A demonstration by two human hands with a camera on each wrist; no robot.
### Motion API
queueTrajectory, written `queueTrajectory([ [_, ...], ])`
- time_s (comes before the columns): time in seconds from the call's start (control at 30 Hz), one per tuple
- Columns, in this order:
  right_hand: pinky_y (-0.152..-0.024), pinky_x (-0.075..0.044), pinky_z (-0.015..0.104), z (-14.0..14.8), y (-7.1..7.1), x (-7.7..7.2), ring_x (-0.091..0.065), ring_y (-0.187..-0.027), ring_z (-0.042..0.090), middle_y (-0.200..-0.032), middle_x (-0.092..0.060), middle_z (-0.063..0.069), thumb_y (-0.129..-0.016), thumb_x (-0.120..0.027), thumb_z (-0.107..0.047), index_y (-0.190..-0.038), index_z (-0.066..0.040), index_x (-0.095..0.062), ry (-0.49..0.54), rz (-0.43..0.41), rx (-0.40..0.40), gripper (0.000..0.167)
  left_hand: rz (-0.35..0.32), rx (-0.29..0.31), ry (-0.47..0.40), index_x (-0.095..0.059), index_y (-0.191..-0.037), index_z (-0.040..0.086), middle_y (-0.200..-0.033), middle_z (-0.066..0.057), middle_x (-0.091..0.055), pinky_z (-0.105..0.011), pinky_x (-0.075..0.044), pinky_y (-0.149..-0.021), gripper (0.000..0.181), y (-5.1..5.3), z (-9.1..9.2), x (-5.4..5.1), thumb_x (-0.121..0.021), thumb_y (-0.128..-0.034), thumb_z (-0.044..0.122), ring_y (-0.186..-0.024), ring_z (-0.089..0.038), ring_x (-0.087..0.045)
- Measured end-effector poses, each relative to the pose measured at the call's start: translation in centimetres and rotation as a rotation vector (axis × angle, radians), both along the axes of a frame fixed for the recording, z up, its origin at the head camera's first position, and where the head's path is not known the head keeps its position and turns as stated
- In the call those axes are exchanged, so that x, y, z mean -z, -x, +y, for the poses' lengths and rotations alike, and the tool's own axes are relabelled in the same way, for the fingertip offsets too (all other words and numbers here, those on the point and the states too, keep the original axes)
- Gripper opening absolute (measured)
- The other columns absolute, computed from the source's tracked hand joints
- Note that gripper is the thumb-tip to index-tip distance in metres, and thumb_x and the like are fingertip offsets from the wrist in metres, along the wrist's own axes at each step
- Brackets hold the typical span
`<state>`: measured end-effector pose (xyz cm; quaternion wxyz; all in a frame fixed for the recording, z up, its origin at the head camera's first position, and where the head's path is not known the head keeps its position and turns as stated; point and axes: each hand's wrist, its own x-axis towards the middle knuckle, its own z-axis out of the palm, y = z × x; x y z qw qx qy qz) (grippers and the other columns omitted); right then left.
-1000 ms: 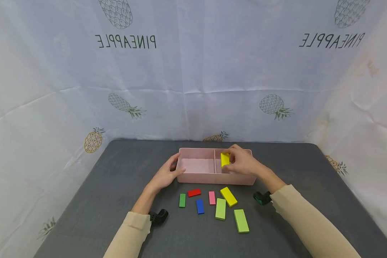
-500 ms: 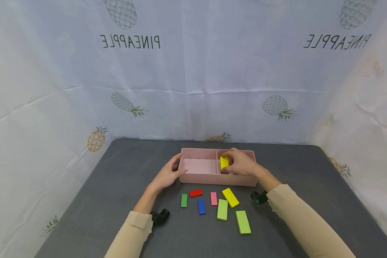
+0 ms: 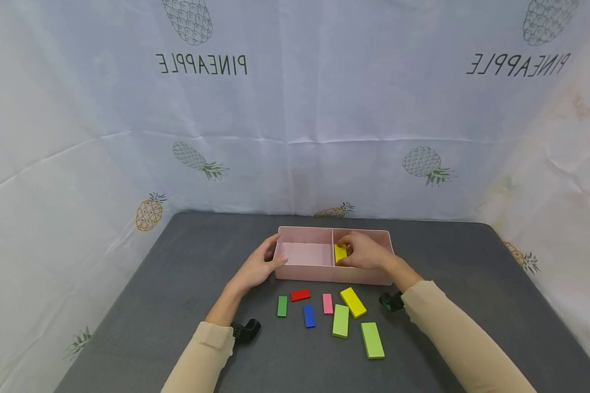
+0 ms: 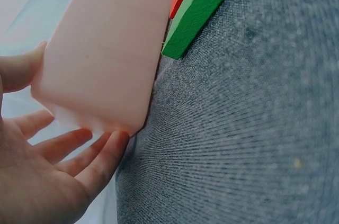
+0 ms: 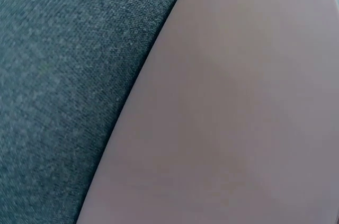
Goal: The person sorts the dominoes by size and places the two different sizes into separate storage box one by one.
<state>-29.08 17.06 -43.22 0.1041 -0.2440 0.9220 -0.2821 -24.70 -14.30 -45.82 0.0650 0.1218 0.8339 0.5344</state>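
Right hand [image 3: 367, 252] pinches a yellow block [image 3: 341, 255] inside the pink box [image 3: 324, 273]

And here it is at the grey counter [image 3: 152, 316]: the right hand reaches into the right-hand compartment, thumb on the near side, fingers on the far side, drawn together on that yellow block! The block is just beside the divider [image 3: 332, 248], its lower end out of sight behind the box's near side, so whether it touches the bottom is impossible to call.

Over on the other end, the left hand [image 3: 254, 268] is half open, thumb and fingers spread around the box's left end; the left wrist view shows fingertips against the pink plastic, a solid grip.

Now look in front of the box, what a line-up! On the left, a green block [image 3: 282, 306], with a red block [image 3: 300, 295] nearest the box and a blue block [image 3: 309, 316] below it. Then a small pink block [image 3: 327, 304], a second yellow block [image 3: 353, 302] lying at a slant, one lime-green block [image 3: 341, 321] near it, and another lime-green block [image 3: 372, 340] closest to the person, while a pineapple-print cloth [image 3: 324, 98] hangs behind it all
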Motion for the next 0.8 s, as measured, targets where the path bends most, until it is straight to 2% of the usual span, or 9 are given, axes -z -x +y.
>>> queueTrajectory([
  [0.17,-0.077,-0.055,0.031,0.1,-0.1,-0.1,-0.058,-0.083,0.017,-0.115,-0.066,0.010,-0.085,-0.083,-0.021,-0.129,0.001,-0.066,0.001,-0.007,0.005,0.052,-0.002,0.010,0.006,-0.028,-0.161,0.011,-0.161,-0.020,-0.033,-0.063,-0.038,-0.107,0.073,0.0,0.1,0.0,-0.066,-0.1002,0.023,-0.139,-0.044,-0.044],
  [0.2,-0.077,-0.055,0.031,0.1,-0.1,-0.1,-0.058,-0.083,0.017,-0.115,-0.066,0.009,-0.086,-0.083,-0.021,-0.130,0.000,-0.066,-0.006,-0.006,0.015,0.052,-0.008,0.014,0.006,-0.027,-0.161,0.010,-0.161,-0.022,-0.032,-0.063,-0.038,-0.107,0.073,-0.3,0.2,-0.5,-0.065,-0.1005,0.022,-0.139,-0.045,-0.043],
  [0.23,-0.076,-0.055,0.031,0.1,-0.3,-0.3,-0.059,-0.084,0.018,-0.116,-0.067,0.010,-0.086,-0.082,-0.021,-0.130,0.000,-0.066,-0.008,-0.006,0.022,0.051,-0.016,0.015,0.001,-0.026,-0.161,0.008,-0.161,-0.023,-0.031,-0.063,-0.038,-0.107,0.074,-0.4,0.2,-0.7,-0.065,-0.1005,0.021,-0.139,-0.046,-0.042],
  [0.4,-0.079,-0.056,0.033,0.2,-0.8,-1.2,-0.058,-0.093,0.021,-0.122,-0.065,0.012,-0.089,-0.078,-0.019,-0.130,-0.003,-0.066,-0.031,0.026,0.044,0.045,-0.022,0.011,-0.011,-0.026,-0.161,0.007,-0.161,-0.023,-0.031,-0.064,-0.038,-0.107,0.073,-0.3,0.2,-0.7,-0.065,-0.1003,0.018,-0.140,-0.047,-0.041],
  [0.47,-0.083,-0.056,0.036,0.2,-1.1,-1.7,-0.059,-0.097,0.023,-0.122,-0.064,0.012,-0.090,-0.078,-0.020,-0.129,-0.004,-0.067,-0.047,0.059,0.036,0.044,-0.008,0.006,-0.010,-0.027,-0.161,0.009,-0.161,-0.022,-0.033,-0.063,-0.039,-0.106,0.073,0.2,0.1,0.1,-0.066,-0.1001,0.020,-0.139,-0.045,-0.043],
  [0.63,-0.092,-0.054,0.046,0.2,-2.2,-3.0,-0.062,-0.104,0.029,-0.120,-0.065,0.013,-0.091,-0.077,-0.021,-0.127,-0.003,-0.069,-0.093,0.158,0.000,0.041,0.000,0.010,-0.011,-0.029,-0.161,0.011,-0.160,-0.020,-0.034,-0.062,-0.040,-0.105,0.072,0.0,0.0,-0.1,-0.066,-0.0998,0.022,-0.138,-0.044,-0.045],
  [0.8,-0.098,-0.050,0.051,0.2,-3.5,-4.0,-0.061,-0.113,0.031,-0.125,-0.066,0.011,-0.091,-0.075,-0.022,-0.126,-0.006,-0.070,-0.154,0.251,-0.025,0.038,-0.006,0.010,-0.014,-0.028,-0.161,0.012,-0.161,-0.020,-0.033,-0.062,-0.039,-0.106,0.071,0.0,0.1,0.0,-0.065,-0.1009,0.022,-0.140,-0.043,-0.043],
])
